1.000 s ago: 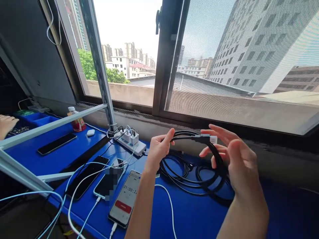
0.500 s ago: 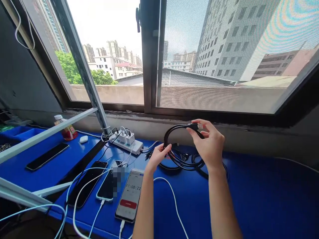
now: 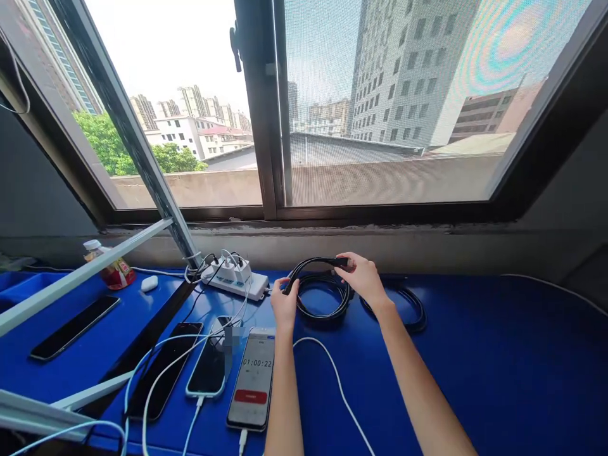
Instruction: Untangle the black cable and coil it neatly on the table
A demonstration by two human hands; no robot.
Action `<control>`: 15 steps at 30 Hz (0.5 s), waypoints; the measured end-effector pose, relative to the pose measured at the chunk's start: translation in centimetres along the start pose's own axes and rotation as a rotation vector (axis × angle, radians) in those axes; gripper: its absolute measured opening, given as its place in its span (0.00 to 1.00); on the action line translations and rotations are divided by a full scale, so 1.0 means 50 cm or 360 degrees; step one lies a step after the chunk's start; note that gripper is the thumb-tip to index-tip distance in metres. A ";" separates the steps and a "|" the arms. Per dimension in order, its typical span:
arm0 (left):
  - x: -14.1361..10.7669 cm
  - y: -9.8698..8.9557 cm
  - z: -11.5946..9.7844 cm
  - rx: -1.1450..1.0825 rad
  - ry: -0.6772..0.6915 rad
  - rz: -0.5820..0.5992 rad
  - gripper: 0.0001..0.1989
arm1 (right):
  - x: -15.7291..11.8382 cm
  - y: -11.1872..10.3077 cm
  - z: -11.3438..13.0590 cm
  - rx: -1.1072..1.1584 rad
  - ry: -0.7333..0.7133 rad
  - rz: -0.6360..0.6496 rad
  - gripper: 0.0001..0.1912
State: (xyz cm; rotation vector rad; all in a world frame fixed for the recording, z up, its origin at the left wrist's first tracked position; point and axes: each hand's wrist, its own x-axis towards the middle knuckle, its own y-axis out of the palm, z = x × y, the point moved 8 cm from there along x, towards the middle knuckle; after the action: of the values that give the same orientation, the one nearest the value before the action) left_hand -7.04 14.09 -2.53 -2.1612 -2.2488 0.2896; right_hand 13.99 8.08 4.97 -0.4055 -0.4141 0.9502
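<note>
Between my hands a black cable is held in a loose coil above the blue tabletop. My left hand pinches the coil's left side between thumb and fingers. Its connector end is in the fingers of my right hand, at the coil's upper right. Just under my hands a coiled black cable rests on the table, partly covered by the held one. Another black coil lies to the right, behind my right wrist.
A white power strip with chargers stands left of my hands. Phones with white cables lie in front of it. A metal frame crosses the left side, near a bottle and a white case. A window sits behind.
Both hands have moved left in view with the cable, and my right hand is lower. The whole view has shifted, and the coils on the table show more fully.
</note>
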 end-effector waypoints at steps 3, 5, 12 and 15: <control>0.014 -0.014 0.029 0.0100 -0.0018 -0.0109 0.14 | -0.011 0.029 -0.043 -0.0052 0.0072 0.0039 0.10; 0.020 -0.015 0.043 0.0141 -0.0023 -0.0121 0.15 | -0.018 0.042 -0.070 -0.0076 0.0111 0.0013 0.09; 0.027 0.014 0.042 0.0127 0.0060 0.0023 0.13 | -0.029 0.055 -0.128 -0.0026 0.0126 -0.0168 0.12; 0.032 0.020 0.039 0.0149 0.0111 0.0094 0.11 | -0.029 0.053 -0.147 0.0007 0.0142 -0.0228 0.14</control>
State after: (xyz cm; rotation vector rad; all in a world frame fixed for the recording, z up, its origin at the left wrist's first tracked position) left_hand -6.40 15.44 -4.79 -2.1584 -2.0944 0.3092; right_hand 15.14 7.15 -2.83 -0.4068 -0.3551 0.7909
